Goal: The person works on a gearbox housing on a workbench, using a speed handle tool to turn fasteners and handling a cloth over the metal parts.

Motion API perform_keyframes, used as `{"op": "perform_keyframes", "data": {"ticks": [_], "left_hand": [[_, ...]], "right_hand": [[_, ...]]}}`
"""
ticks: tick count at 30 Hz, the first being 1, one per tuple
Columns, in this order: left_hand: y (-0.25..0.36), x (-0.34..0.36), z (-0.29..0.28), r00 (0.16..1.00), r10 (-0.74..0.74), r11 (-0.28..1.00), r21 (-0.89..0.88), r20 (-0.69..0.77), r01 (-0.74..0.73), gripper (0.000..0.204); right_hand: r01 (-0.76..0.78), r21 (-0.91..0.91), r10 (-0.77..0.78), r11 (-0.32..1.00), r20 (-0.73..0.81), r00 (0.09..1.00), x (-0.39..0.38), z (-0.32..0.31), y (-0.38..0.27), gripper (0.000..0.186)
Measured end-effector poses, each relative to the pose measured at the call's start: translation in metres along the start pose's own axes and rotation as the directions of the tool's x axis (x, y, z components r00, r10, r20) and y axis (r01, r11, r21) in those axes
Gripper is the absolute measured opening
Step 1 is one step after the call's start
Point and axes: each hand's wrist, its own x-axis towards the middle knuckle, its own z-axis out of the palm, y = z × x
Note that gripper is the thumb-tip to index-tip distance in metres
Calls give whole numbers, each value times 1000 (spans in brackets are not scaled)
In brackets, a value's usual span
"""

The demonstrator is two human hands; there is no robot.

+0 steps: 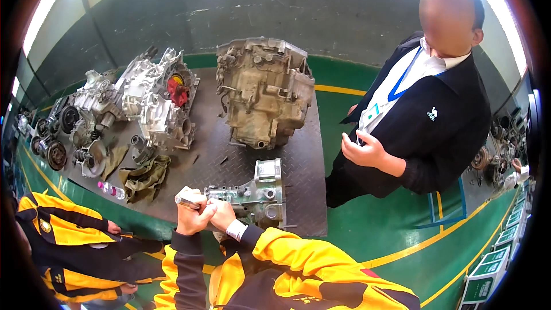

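Note:
My left hand [190, 212] is closed around a short metal rod [182, 201], whose end shows at the fist's left. My right hand [221, 213] is closed just beside it, touching it; what its fingers hold is hidden. Both are at the narrow left end of a small grey-green gearbox housing [267, 195] on the plate-topped table [301, 161]. Behind it sits a large, grimy transmission [264, 95], upright on the table.
Silver transmissions [158, 106], discs [57, 155], olive rags [143, 181] and a clear bottle [112, 190] lie left. A dark-jacketed person [419, 132] stands right with one hand raised; people in yellow-black jackets [69, 241] are lower left. Boxes [485, 275] line the right.

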Motion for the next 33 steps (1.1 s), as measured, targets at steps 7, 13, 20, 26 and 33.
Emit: {"op": "perform_keyframes", "data": {"ticks": [7, 13, 20, 26, 33], "left_hand": [[4, -12, -3, 994, -106, 987, -123, 13, 107, 44], [3, -14, -10, 999, -46, 918, -394, 19, 50, 59], [-113, -6, 10, 824, -554, 673, -646, -118, 360, 47], [-172, -43, 64, 701, -708, 500, -638, 89, 586, 51], [-240, -119, 152, 902, -423, 893, 133, -82, 431, 28]], "right_hand": [[-363, 362, 0, 858, 708, 706, 38, -35, -24, 29], [-785, 366, 159, 499, 852, 499, 41, -45, -38, 44], [-669, 184, 451, 720, 608, 653, 54, -15, -25, 62], [-554, 124, 424, 824, 513, 746, 49, -14, -21, 71], [-418, 1, 401, 909, 278, 873, 41, -1, -28, 76]]}}
